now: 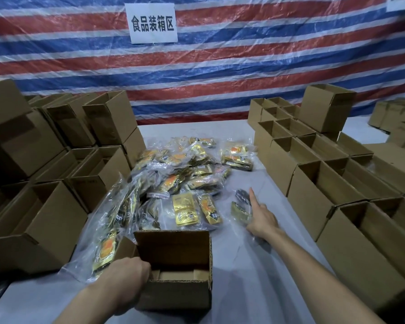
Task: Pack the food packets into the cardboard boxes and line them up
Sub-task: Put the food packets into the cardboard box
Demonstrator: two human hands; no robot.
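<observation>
**Reaching for packets to fill an empty box**

The left hand (126, 277) grips the left wall of an open cardboard box (180, 298) at the near centre of the table (255, 288), fingers curled inside. The box looks empty. The right hand (262, 219) rests on a bagged packet (240, 210) at the near right edge of the pile of food packets (180, 174), just beyond the box. Its index finger is straight and its other fingers are hidden. Next, it likely needs to close on the packet and carry it to the box.

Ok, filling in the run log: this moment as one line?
left hand grips open box | right hand touches clear packet | box looks empty
</observation>
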